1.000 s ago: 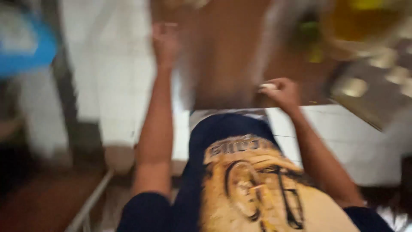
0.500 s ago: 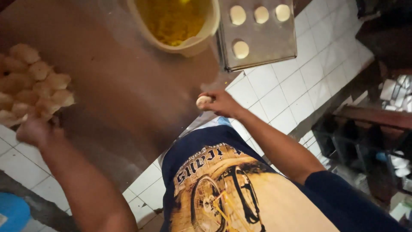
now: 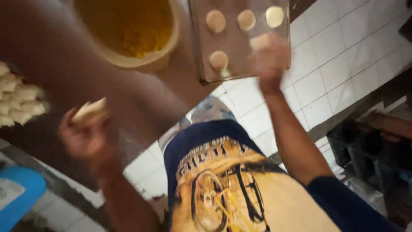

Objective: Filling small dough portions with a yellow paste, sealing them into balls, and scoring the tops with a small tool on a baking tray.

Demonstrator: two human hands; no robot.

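- The left hand point(image 3: 86, 133) is raised over the dark brown table point(image 3: 56, 64), fingers curled around a pale piece of dough point(image 3: 89, 111) that shows above the fingertips; the hand is blurred, so the exact grip is hard to read
- The right hand point(image 3: 269, 56) reaches out over the near right corner of the metal baking tray point(image 3: 240, 47); a pale dough round point(image 3: 260, 42) sits at its fingertips, but blur hides whether the fingers are closed on it or merely touching it
- On the tray lie flat dough discs point(image 3: 246, 19): three in a row along the far side and one nearer the front edge, each apart from the others
- Just left of the tray stands a round cream-coloured bowl point(image 3: 128, 60) with yellow filling point(image 3: 143, 36) inside; bowl and tray are close together
- At the left edge of the table sits a heap of pale dough pieces point(image 3: 17, 101), just beyond the left hand
- A blue object point(image 3: 19, 195) lies low at the left on the white tiled floor point(image 3: 339, 51); dark shelving point(image 3: 377, 146) stands at the right
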